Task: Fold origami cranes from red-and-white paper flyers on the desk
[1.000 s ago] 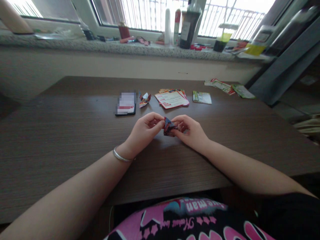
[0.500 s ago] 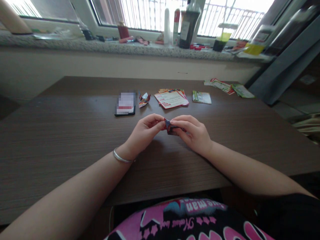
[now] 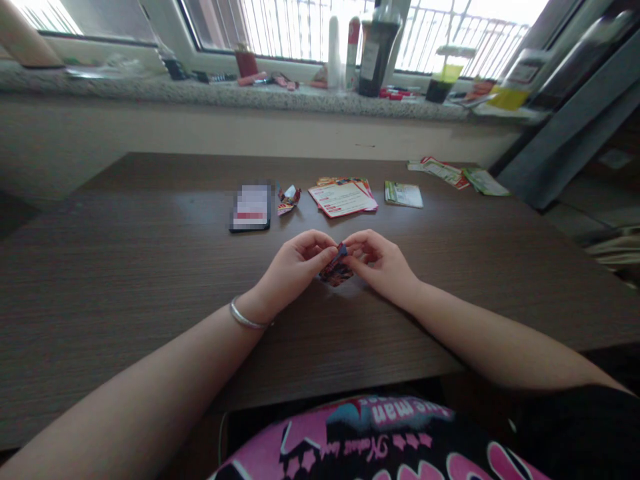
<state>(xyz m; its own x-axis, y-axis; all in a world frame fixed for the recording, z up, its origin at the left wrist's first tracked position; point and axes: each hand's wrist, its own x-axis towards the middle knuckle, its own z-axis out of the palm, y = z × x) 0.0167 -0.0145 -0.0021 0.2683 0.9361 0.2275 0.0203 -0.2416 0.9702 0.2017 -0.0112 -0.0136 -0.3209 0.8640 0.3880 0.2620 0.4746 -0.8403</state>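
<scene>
Between my hands, a little above the tabletop, is a small folded piece of printed paper [image 3: 337, 273] in dark red and blue-grey. My left hand [image 3: 300, 263], below a silver bangle [image 3: 246, 317], pinches it with thumb and forefinger near its top. From the other side, my right hand [image 3: 383, 263] has thumb and fingertips closed on its upper right edge. The fingers cover part of the paper, so its full shape is hidden. Beyond my left hand lies another folded paper piece [image 3: 289, 200], orange and red with a white part.
A stack of printed cards [image 3: 343, 199] lies ahead, with a smaller green-white stack [image 3: 404, 195] to its right. At left is a phone-like dark-edged item [image 3: 250, 208], its face blurred. Scattered packets [image 3: 447, 173] lie at the far right. Bottles [image 3: 377, 50] line the windowsill [image 3: 300, 99].
The folded paper has turned and shifted slightly left and nearer, showing more of its printed face below my fingers. My right hand's fingers have moved up to its top edge.
</scene>
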